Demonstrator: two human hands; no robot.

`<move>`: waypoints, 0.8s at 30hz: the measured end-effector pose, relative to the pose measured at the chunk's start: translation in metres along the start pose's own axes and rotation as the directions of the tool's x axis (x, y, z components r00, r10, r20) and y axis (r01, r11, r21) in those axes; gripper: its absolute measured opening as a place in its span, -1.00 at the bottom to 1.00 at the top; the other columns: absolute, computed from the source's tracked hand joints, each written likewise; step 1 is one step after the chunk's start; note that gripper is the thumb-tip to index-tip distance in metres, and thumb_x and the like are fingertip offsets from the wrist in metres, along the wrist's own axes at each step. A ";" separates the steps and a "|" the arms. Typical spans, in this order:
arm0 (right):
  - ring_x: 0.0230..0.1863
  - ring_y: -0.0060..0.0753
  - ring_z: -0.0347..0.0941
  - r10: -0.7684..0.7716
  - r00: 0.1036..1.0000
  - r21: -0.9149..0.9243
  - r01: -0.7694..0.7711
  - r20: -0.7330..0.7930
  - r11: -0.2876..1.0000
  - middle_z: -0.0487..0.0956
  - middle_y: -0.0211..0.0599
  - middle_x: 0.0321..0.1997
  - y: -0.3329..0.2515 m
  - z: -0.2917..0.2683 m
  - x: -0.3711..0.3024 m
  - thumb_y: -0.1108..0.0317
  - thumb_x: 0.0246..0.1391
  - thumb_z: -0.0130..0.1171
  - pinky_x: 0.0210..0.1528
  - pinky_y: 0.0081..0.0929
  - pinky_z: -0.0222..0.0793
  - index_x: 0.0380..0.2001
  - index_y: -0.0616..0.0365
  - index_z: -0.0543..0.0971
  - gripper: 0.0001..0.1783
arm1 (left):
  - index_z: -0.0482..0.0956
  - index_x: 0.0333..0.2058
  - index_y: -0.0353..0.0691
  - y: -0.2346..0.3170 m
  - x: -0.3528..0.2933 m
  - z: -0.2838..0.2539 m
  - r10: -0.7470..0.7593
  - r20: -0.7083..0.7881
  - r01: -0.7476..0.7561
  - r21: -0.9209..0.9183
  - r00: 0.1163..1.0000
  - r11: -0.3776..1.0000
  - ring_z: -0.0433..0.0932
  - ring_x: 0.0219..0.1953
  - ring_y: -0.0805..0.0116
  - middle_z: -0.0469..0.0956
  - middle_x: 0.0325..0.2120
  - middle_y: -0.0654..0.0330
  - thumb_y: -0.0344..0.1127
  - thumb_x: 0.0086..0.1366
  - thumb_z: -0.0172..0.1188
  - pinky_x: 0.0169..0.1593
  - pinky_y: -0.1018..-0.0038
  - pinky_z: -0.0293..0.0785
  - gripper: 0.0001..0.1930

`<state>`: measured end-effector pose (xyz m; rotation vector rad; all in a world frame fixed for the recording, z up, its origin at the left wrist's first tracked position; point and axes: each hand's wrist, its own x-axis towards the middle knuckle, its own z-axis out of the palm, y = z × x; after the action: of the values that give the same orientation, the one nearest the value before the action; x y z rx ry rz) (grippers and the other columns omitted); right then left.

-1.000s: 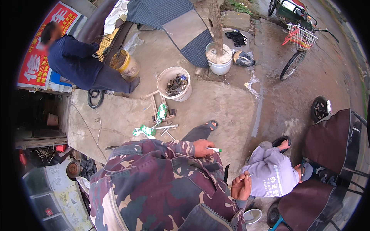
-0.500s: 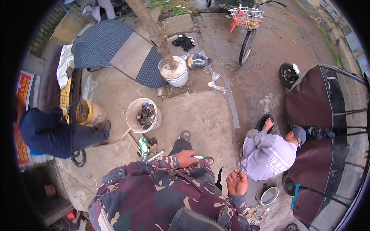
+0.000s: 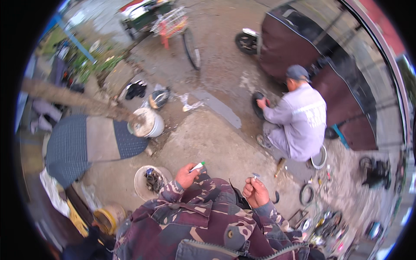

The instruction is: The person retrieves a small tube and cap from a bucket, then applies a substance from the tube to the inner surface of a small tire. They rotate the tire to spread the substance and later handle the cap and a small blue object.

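Observation:
My left hand (image 3: 185, 177) is closed around a small white tube (image 3: 196, 167) with a green cap, held in front of my camouflage jacket (image 3: 186, 216). To its right, my right hand (image 3: 256, 193) pinches a small piece with a flat grey disc top (image 3: 256, 175), which sticks up above the fingertips; its lower part is hidden by the fingers. The two hands are apart. Nearest to my left hand stands a pale bucket (image 3: 138, 184) with dark scraps inside.
At right, a co-worker (image 3: 299, 117) in grey crouches, holding a small black tyre (image 3: 257, 105). Beyond stand brown-covered vehicles (image 3: 286, 41). A dark umbrella (image 3: 67, 143) and a white bucket (image 3: 151, 123) around a trunk are left. Tools and a black ring (image 3: 307, 194) lie at lower right.
My view has swung to the right, so the surroundings sit farther left. The disc-topped piece in my right hand now shows clearly. The tube stays in my left hand.

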<state>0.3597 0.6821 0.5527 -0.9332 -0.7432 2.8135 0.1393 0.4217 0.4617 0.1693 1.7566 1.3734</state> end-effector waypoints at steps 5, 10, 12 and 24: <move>-0.51 -0.62 0.18 -0.036 0.998 0.088 0.041 -0.049 0.995 0.35 -0.55 -0.49 0.009 -0.029 -0.034 0.22 0.57 0.05 -0.43 -0.54 0.12 -0.04 0.22 0.60 -0.72 | 0.61 0.02 -0.40 0.000 -0.010 0.025 0.048 -0.012 -0.048 -0.057 0.999 0.997 0.65 -0.36 0.42 0.70 -0.30 0.14 -0.29 0.53 0.19 -0.22 0.45 0.62 -0.73; -0.52 -0.66 0.16 -0.105 0.981 0.227 0.141 -0.162 0.964 0.36 -0.58 -0.48 0.013 -0.073 -0.086 0.22 0.56 0.07 -0.47 -0.58 0.06 -0.06 0.26 0.60 -0.71 | 0.59 -0.04 -0.35 0.009 -0.021 0.072 0.033 0.164 -0.053 0.122 0.986 0.991 0.65 -0.40 0.40 0.70 -0.31 0.12 -0.28 0.55 0.19 -0.24 0.42 0.64 -0.77; -0.52 -0.65 0.16 -0.148 0.971 0.246 0.192 -0.188 0.950 0.37 -0.59 -0.48 0.013 -0.093 -0.107 0.23 0.55 0.08 -0.48 -0.58 0.06 -0.07 0.27 0.61 -0.71 | 0.59 0.00 -0.37 0.015 -0.022 0.100 0.019 0.259 -0.061 0.156 0.966 0.986 0.65 -0.40 0.39 0.70 -0.31 0.11 -0.29 0.55 0.18 -0.25 0.42 0.64 -0.76; -0.53 -0.60 0.23 -0.368 0.767 0.357 0.592 -0.526 0.723 0.42 -0.51 -0.49 0.054 -0.146 -0.195 0.06 0.57 -0.09 -0.45 -0.52 0.12 -0.11 0.24 0.61 -0.54 | 0.54 0.06 -0.37 0.055 -0.004 0.228 -0.125 0.766 -0.158 0.284 0.630 0.946 0.64 -0.27 0.43 0.72 -0.22 0.10 -0.38 0.55 0.16 -0.10 0.47 0.58 -0.77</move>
<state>0.6062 0.6523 0.5304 -0.9973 -0.1293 2.0531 0.2784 0.6048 0.5078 0.8461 1.1903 0.7841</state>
